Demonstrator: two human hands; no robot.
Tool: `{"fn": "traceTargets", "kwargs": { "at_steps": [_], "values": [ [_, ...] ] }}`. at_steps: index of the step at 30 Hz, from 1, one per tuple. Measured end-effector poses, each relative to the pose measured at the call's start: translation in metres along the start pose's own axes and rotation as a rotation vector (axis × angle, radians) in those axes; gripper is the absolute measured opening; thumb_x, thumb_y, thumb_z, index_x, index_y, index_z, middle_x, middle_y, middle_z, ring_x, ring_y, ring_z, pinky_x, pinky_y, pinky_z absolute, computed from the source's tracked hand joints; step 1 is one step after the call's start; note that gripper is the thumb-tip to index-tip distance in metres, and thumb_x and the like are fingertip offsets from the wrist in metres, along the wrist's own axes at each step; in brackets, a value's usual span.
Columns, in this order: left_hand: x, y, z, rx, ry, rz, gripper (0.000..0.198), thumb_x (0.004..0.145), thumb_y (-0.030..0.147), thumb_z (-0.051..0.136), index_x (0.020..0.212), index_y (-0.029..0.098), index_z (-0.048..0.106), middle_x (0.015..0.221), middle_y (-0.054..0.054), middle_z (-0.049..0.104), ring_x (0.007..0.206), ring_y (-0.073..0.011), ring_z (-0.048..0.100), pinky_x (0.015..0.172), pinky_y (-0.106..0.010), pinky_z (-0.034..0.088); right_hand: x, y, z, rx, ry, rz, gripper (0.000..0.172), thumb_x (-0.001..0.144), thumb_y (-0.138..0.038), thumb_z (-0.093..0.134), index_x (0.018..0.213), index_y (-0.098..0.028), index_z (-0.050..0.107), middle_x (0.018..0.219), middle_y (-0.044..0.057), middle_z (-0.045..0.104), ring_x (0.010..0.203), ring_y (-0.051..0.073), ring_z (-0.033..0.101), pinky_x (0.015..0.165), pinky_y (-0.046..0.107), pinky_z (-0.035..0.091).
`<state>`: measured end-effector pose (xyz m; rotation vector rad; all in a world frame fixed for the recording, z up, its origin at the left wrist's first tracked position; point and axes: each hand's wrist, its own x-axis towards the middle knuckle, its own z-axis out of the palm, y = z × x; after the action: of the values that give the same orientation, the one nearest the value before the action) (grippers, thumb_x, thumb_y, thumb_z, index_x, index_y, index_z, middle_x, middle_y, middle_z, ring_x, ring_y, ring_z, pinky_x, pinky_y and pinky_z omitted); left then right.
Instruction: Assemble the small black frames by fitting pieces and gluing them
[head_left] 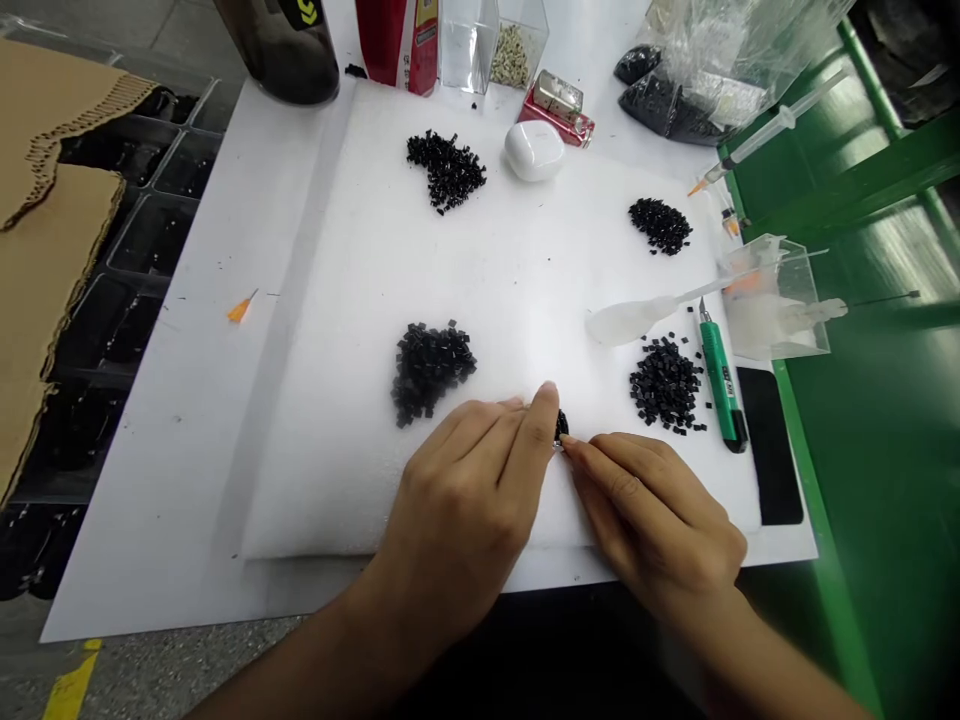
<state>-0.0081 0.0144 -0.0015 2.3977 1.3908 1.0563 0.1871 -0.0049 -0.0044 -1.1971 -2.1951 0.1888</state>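
Observation:
Near the front edge of a white foam sheet (pixel 330 480), both hands meet around a small black and silver piece (pixel 561 428). My left hand (pixel 469 480) is closed on its left side, the index finger reaching over it and hiding part of it. From the right, my right hand (pixel 660 505) pinches at the piece's lower edge with thumb and index finger together. What the piece is cannot be made out. A heap of small black square chips (pixel 431 370) lies beyond my left hand. Another heap of black squares (pixel 666 383) lies beyond my right hand.
Farther back lie two piles of black bits (pixel 450 172) (pixel 661 225) and a white rounded case (pixel 534 150). To the right are a squeeze dropper (pixel 630 320), a green craft knife (pixel 720 375), a clear box (pixel 772 300) and a syringe (pixel 772 135). A dark bottle (pixel 289 60) stands back left.

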Motion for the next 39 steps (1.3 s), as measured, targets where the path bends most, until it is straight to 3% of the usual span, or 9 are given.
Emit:
{"fn": "traceTargets", "kwargs": {
  "at_steps": [3,7,9,12,16,19,22,29,39],
  "values": [
    [-0.001,-0.001,0.0,-0.022,-0.001,-0.014,0.04,0.097,0.008,0.065,0.135,0.002,0.057,0.109,-0.013,0.074,0.106,-0.0235,0.069,0.095,-0.04,0.062,0.004,-0.006,-0.006,0.042,0.02,0.111,0.06,0.084,-0.004,0.07,0.137,-0.033,0.064,0.107,0.005,0.075,0.089,0.024,0.073,0.075,0.043,0.065],
    [-0.002,-0.002,-0.001,-0.067,-0.009,-0.039,0.034,0.098,0.009,0.063,0.132,0.005,0.059,0.108,-0.011,0.074,0.107,-0.0216,0.068,0.096,-0.039,0.061,0.028,-0.002,-0.016,0.119,0.261,0.516,0.033,0.093,-0.021,0.066,0.125,-0.032,0.068,0.106,0.005,0.072,0.092,0.023,0.072,0.086,0.046,0.063],
    [-0.002,-0.002,-0.001,-0.069,-0.01,-0.031,0.034,0.098,0.007,0.063,0.131,0.005,0.059,0.109,-0.01,0.073,0.109,-0.0215,0.066,0.098,-0.039,0.06,0.047,0.01,-0.016,0.145,0.339,0.571,0.038,0.092,-0.029,0.069,0.13,-0.03,0.063,0.119,0.008,0.069,0.11,0.026,0.069,0.098,0.05,0.059],
    [-0.003,-0.001,0.0,-0.04,0.002,-0.008,0.031,0.098,0.007,0.063,0.129,0.005,0.06,0.109,-0.01,0.073,0.109,-0.0218,0.066,0.098,-0.04,0.06,0.073,0.034,-0.011,0.139,0.181,0.557,0.056,0.085,-0.035,0.077,0.137,-0.029,0.055,0.134,0.01,0.065,0.125,0.03,0.063,0.106,0.054,0.053],
    [-0.003,0.0,0.001,-0.029,0.027,-0.008,0.03,0.097,0.008,0.064,0.126,0.003,0.061,0.106,-0.011,0.072,0.107,-0.0224,0.066,0.095,-0.039,0.06,0.085,0.046,-0.001,0.256,0.041,0.582,0.035,0.09,-0.038,0.07,0.123,-0.027,0.066,0.117,0.006,0.073,0.11,0.027,0.07,0.099,0.051,0.056],
    [-0.004,0.001,0.001,-0.028,0.044,-0.018,0.028,0.097,0.007,0.065,0.125,0.002,0.062,0.105,-0.012,0.072,0.107,-0.0228,0.066,0.094,-0.039,0.06,0.079,0.034,-0.007,0.465,0.335,0.643,0.027,0.093,-0.045,0.066,0.111,-0.025,0.071,0.087,0.003,0.072,0.08,0.021,0.071,0.074,0.042,0.06],
    [-0.002,0.001,0.001,-0.033,0.05,-0.033,0.024,0.097,0.006,0.065,0.121,0.003,0.065,0.102,-0.011,0.072,0.104,-0.0219,0.066,0.092,-0.04,0.06,0.068,0.02,-0.021,0.62,0.584,0.81,0.022,0.089,-0.043,0.071,0.081,-0.023,0.07,0.055,-0.004,0.043,0.043,0.012,0.041,0.039,0.03,0.034],
    [0.001,0.0,0.002,-0.055,0.061,-0.061,0.022,0.099,0.01,0.064,0.12,0.006,0.065,0.101,-0.009,0.074,0.105,-0.0216,0.067,0.093,-0.041,0.06,0.044,0.012,-0.012,0.783,0.71,0.973,0.031,0.085,-0.039,0.064,0.067,-0.025,0.044,0.055,-0.006,0.034,0.045,0.011,0.033,0.04,0.028,0.038],
    [0.003,0.001,0.0,-0.071,0.054,-0.085,0.023,0.098,0.011,0.067,0.12,0.005,0.068,0.102,-0.008,0.075,0.105,-0.0212,0.068,0.094,-0.039,0.059,0.044,0.004,0.002,0.773,0.889,1.125,0.041,0.079,-0.034,0.08,0.059,-0.023,0.045,0.053,-0.007,0.035,0.042,0.009,0.036,0.034,0.024,0.036]
  ]
}}
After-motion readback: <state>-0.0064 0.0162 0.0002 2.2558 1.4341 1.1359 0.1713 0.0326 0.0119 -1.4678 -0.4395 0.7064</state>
